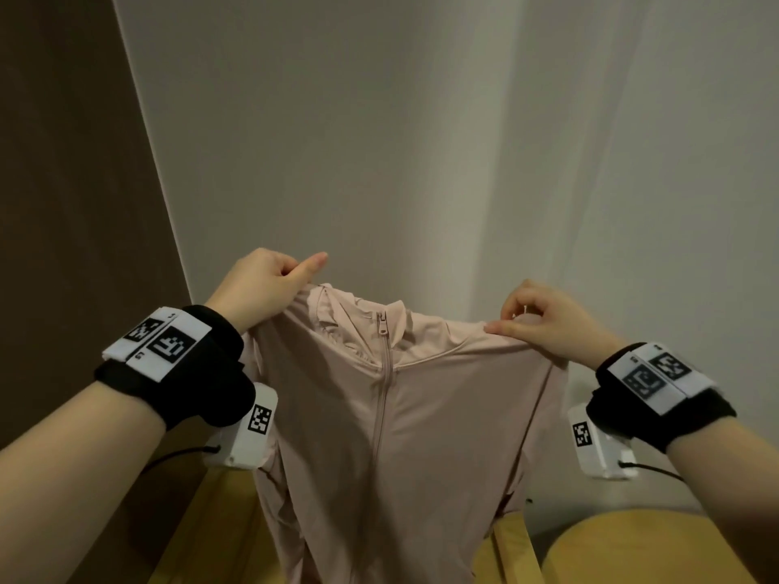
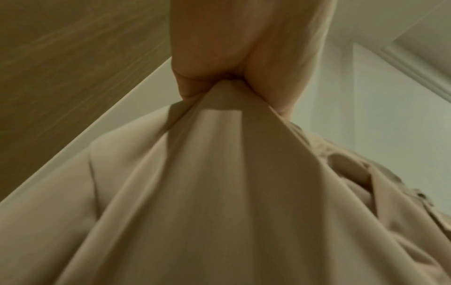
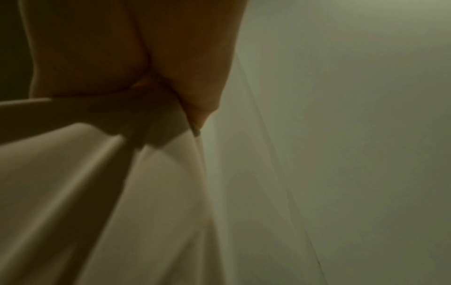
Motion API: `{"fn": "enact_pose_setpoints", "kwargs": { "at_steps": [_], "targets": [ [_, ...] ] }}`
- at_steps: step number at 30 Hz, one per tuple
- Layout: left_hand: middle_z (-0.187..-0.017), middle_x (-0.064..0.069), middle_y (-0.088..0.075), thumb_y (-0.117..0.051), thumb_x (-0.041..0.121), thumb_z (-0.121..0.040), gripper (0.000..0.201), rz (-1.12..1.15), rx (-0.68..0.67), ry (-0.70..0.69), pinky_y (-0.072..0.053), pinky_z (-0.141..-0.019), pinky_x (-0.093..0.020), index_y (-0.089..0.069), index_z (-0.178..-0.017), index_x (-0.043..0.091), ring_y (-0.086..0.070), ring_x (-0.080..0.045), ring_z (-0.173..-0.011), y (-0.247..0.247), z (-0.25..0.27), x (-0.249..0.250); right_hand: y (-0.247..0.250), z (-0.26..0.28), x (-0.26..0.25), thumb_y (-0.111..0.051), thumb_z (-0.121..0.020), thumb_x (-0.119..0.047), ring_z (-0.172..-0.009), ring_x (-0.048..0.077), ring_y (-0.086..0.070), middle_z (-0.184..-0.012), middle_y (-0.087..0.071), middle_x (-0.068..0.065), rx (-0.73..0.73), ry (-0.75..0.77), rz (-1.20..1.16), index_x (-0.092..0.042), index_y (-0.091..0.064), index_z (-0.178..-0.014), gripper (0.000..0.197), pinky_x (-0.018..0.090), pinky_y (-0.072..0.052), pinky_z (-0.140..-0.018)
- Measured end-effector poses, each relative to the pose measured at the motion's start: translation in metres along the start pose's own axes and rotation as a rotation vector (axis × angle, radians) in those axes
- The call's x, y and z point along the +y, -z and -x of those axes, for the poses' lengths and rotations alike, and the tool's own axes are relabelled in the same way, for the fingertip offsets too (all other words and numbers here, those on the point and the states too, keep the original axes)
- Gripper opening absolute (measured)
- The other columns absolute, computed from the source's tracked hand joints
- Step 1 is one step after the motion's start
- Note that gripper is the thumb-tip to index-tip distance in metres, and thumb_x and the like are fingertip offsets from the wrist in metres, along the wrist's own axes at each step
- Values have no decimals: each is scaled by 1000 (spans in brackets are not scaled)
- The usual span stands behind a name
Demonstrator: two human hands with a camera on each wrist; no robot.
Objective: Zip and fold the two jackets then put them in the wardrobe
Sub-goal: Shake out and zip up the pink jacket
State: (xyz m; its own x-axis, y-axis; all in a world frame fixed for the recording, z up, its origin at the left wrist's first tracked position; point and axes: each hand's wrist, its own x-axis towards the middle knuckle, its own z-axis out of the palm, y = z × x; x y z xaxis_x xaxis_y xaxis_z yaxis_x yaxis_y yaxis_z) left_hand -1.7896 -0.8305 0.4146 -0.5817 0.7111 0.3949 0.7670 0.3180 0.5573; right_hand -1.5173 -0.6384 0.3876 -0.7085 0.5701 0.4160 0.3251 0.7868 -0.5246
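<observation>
A pale pink jacket (image 1: pixel 421 415) hangs in the air in front of me, its front zipper (image 1: pixel 382 330) closed up to the collar. My left hand (image 1: pixel 269 284) pinches its left shoulder and my right hand (image 1: pixel 543 322) pinches its right shoulder, both held at about the same height. In the left wrist view the left hand (image 2: pixel 234 67) has the jacket's fabric (image 2: pixel 219 183) bunched between curled fingers and thumb. The right wrist view shows the right hand (image 3: pixel 136 63) gripping the cloth (image 3: pixel 97 192) the same way. Only one jacket is in view.
A plain pale wall (image 1: pixel 421 120) fills the view behind the jacket. A dark brown panel (image 1: pixel 63 183) stands at the left. Yellow wooden surfaces (image 1: pixel 632 550) lie below, partly hidden by the hanging jacket.
</observation>
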Motion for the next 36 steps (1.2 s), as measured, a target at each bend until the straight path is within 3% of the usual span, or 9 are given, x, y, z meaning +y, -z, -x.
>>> {"fn": "enact_pose_setpoints", "kwargs": {
  "at_steps": [2,5,7,10,18,22,26,31,36],
  "targets": [
    [-48,-2,-28,-47,55,-89,59,-8,-47,-21,-26,-52,-32,-34,-51,12,-30,-18,-48,6,2,5,5,-2,0,-77,-74,-21,-68,6,-49,-76,-53,0,3,3,39,-23,-54,-59,27,10,-36,-66],
    [-72,-14,-57,-52,45,-91,48,15,-150,-47,-40,-67,-30,-65,-76,1,-51,-19,-69,17,2,11,12,-9,3,-69,-82,-22,-66,3,-49,-71,-52,-7,71,-27,34,-25,-53,-63,26,9,-35,-62],
    [-86,-11,-63,-51,28,-93,32,90,-195,-33,-40,-72,-27,-68,-90,2,-54,-17,-79,26,1,14,18,-14,6,-63,-87,-19,-61,1,-46,-65,-49,-7,135,-30,-1,-25,-50,-66,26,12,-34,-59],
    [-81,0,-61,-44,11,-94,22,99,-167,-45,-41,-64,-12,-66,-90,9,-53,-9,-72,38,0,15,26,-20,14,-54,-93,-24,-62,9,-44,-64,-48,-2,223,-107,-93,-23,-46,-69,25,25,-34,-63],
    [-80,-11,-58,-51,23,-95,25,-161,86,-183,-29,-64,-30,-62,-91,1,-52,-28,-81,48,-4,8,24,-25,11,-46,-97,-32,-66,12,-45,-73,-52,0,350,-198,-283,-24,-47,-72,26,27,-35,-63],
    [-76,-14,-52,-48,16,-96,24,-248,224,-246,-27,-64,-33,-60,-87,-1,-52,-36,-81,46,2,-2,31,-18,6,-68,-81,-36,-51,4,-45,-62,-53,-3,224,-138,-221,-23,-52,-66,25,14,-34,-46],
    [-93,-24,-63,-45,12,-97,23,-248,311,-269,-38,-75,-38,-63,-96,-3,-56,-39,-91,46,5,-4,35,-16,-2,-79,-66,-40,-62,10,-53,-64,-59,-2,64,-137,104,-18,-60,-70,29,24,-39,-57],
    [-97,-25,-61,-39,12,-98,26,-126,289,-187,-40,-74,-39,-59,-99,-4,-54,-38,-91,47,5,-1,30,-15,-1,-64,-86,-22,-69,17,-49,-66,-53,-6,214,-59,77,-19,-52,-75,17,24,-31,-56],
    [-101,-19,-59,-37,16,-100,22,-5,175,-137,-32,-72,-29,-56,-104,4,-50,-27,-90,42,7,-5,24,-11,1,-55,-91,-17,-83,19,-52,-84,-58,5,278,-77,-13,-16,-54,-91,1,28,-34,-69]
  ]
}}
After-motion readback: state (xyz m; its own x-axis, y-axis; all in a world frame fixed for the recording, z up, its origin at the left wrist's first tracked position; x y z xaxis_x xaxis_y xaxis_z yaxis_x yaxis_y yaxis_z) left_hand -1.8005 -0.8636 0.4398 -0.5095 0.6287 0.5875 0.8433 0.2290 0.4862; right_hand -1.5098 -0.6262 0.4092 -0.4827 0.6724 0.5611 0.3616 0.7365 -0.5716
